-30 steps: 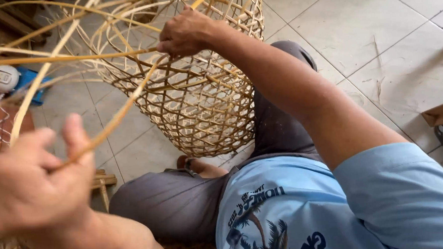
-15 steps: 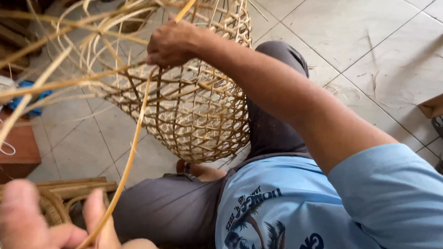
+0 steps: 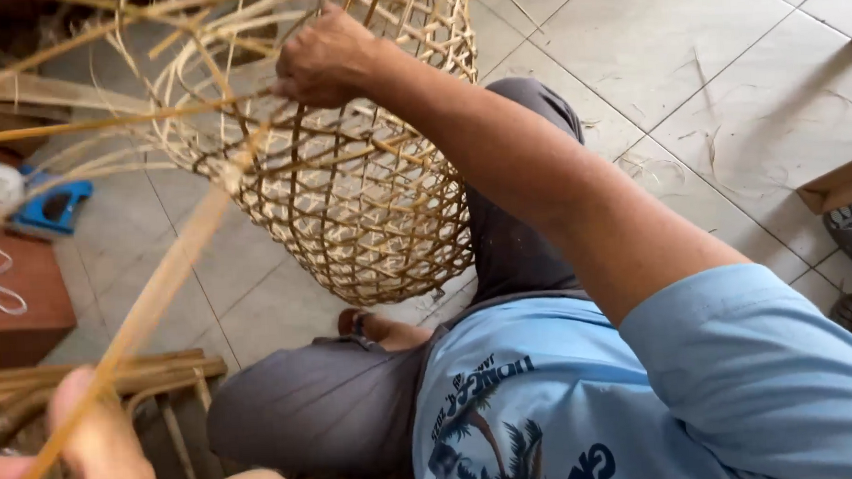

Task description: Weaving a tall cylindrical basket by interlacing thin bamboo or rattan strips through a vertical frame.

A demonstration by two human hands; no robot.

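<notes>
The woven basket lies tilted over your lap, its long axis running from the closed rounded bottom, low and near your knee, up and away to the open rim, which points to the far left of the view. It is open lattice work of thin pale bamboo strips, the mesh hexagonal, the body barrel-shaped, with loose unwoven ends splaying out beyond the rim. Your right hand sits on the upper side of the basket near the rim, fingers curled down and closed on the lattice. Your left hand is well clear of the basket, below and to its left, thumb pressed against a long flat bamboo strip that runs slantwise from that hand up to the basket wall. The basket rests above the grey tiled floor; left of the basket lies a blue tool
</notes>
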